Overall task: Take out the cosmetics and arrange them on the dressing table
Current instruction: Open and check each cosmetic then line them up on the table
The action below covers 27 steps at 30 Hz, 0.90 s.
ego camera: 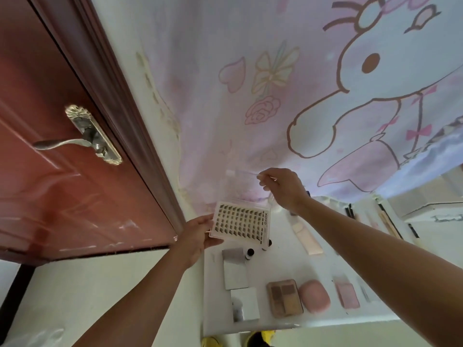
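Note:
My left hand [198,236] grips the left edge of a white false-eyelash tray [240,225] with rows of dark lashes, held above the back of the white dressing table [323,319]. My right hand [283,189] pinches the far corner of the tray's clear plastic lid [244,182], which is lifted up and open. On the table lie a brown eyeshadow palette [284,298], a pink oval case [314,295], a pink tube [308,236], a pink flat compact [347,294], two white boxes [235,275] and a small black-capped bottle [249,253].
A red-brown door [62,171] with a metal handle [75,141] stands to the left. A pink cartoon-print curtain [300,83] hangs behind the table. An organiser with slim items [385,221] sits at the table's right rear. Yellow shoes [260,339] show below the front edge.

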Tool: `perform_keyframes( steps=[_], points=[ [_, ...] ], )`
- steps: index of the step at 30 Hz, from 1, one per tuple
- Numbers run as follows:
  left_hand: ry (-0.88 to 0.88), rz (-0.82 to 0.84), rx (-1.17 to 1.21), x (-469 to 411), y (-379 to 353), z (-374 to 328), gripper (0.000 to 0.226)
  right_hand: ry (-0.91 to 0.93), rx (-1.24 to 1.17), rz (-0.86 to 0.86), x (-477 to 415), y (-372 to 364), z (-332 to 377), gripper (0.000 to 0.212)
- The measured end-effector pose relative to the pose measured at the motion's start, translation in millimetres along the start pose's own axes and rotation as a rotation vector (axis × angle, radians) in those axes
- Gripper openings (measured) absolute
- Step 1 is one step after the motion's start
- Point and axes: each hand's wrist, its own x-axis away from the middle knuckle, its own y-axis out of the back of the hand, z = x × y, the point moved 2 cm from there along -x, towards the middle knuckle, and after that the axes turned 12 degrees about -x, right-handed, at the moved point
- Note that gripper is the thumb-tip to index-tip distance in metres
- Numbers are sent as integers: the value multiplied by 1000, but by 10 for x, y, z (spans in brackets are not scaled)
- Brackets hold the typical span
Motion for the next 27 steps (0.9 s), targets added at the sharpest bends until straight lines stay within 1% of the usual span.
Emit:
perform_keyframes(
  steps=[3,6,9,11,13,15,18,22,24,27],
  points=[
    [45,-143,-27,-242,-4,118,27,-9,-29,68,-235,-154,-102,19],
    [124,-238,-23,-465,-28,238,25,8,-25,158,-485,-332,-224,19],
    [210,-279,-24,-627,-53,351,24,15,-24,225,-634,-495,-352,19],
    [249,-303,-31,-723,-68,418,16,12,0,259,-685,-601,-452,18],
    [280,-338,-37,-808,-75,479,19,-4,3,259,-708,-692,-547,16],
    [299,-365,-35,-877,-85,535,21,-79,-42,224,-704,-759,-643,14],
    [333,-404,-43,-947,-103,597,21,-214,-82,138,-659,-816,-806,22],
    [344,-428,-42,-998,-150,608,12,-388,-187,-63,-582,-841,-985,33],
    [346,-460,-54,-1017,-167,606,9,-448,-169,-141,-564,-872,-1018,41],
    [364,-510,-56,-1062,-185,637,9,-624,-283,-212,-528,-937,-1063,58]
  ],
)
